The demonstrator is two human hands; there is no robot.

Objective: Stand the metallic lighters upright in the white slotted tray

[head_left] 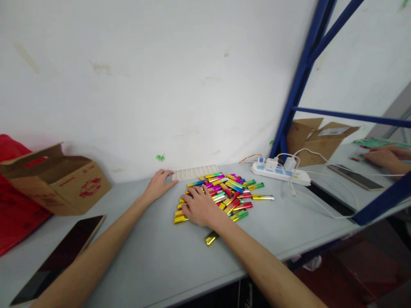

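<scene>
A loose pile of shiny metallic lighters (229, 194) in yellow, red, green, blue and purple lies on the grey table. My right hand (201, 207) rests over the pile's left side, its fingers apart on the lighters; none is visibly lifted. Behind the pile, against the wall, is a white tray with a grid of holes (192, 173). My left hand (159, 184) holds that tray's left end between thumb and fingers. One yellow-gold lighter (211, 238) lies apart in front, partly under my right forearm.
At left stand an open cardboard box (73, 184) and a red bag (19, 214), with a dark tablet (61, 256) in front. A power strip (279, 172) with cables lies right, beside a blue metal frame (298, 81). Beyond it, another person's hand (385, 158) shows.
</scene>
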